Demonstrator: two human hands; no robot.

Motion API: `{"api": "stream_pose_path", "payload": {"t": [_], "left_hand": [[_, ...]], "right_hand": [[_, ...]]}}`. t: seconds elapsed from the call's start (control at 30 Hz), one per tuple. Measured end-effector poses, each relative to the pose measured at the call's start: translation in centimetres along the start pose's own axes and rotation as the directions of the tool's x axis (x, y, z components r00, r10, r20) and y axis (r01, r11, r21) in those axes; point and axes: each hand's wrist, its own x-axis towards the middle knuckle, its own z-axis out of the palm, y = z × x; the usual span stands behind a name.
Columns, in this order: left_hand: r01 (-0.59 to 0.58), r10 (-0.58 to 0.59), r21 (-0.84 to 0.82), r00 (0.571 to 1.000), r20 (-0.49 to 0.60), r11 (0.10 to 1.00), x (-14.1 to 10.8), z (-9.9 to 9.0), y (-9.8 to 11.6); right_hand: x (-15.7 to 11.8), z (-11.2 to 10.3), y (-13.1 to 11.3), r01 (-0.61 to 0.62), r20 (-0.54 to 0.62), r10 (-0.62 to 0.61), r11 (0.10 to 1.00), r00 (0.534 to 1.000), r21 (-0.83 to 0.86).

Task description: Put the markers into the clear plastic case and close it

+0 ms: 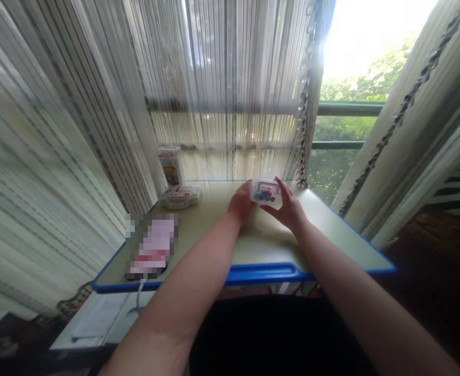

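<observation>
A small clear plastic box (pixel 266 194) is between my hands, raised above the far part of the table and tilted so its broad face is toward me. Several small coloured pieces, among them red, green, blue and purple ones, are gathered inside it. My left hand (pixel 241 202) is wrapped round the box's left side, with its fingertips partly hidden. At the right side, my right hand (pixel 288 206) grips the box, fingers along the upper corner and thumb at the lower edge.
The pale table (pixel 267 248) has a blue rim. On its left are a phone-like pixelated object (pixel 155 244) with a white cable (pixel 139 297), a flat clear case (pixel 181 196) and an upright clear container (pixel 170 166). String curtains (pixel 222 94) hang behind.
</observation>
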Motion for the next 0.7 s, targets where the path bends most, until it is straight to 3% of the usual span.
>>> {"api": "stream_pose_path", "payload": {"t": [0.4,0.7], "left_hand": [[-0.013,0.013,0.023,1.000,0.019,1.000,0.17,-0.28,0.37],[0.011,-0.012,0.062,1.000,0.020,0.998,0.67,-0.58,0.63]], "right_hand": [[-0.13,0.16,-0.12,-0.013,-0.064,0.011,0.999,0.998,-0.034],[-0.15,0.29,-0.22,0.004,-0.039,-0.008,0.995,0.999,-0.096]]}}
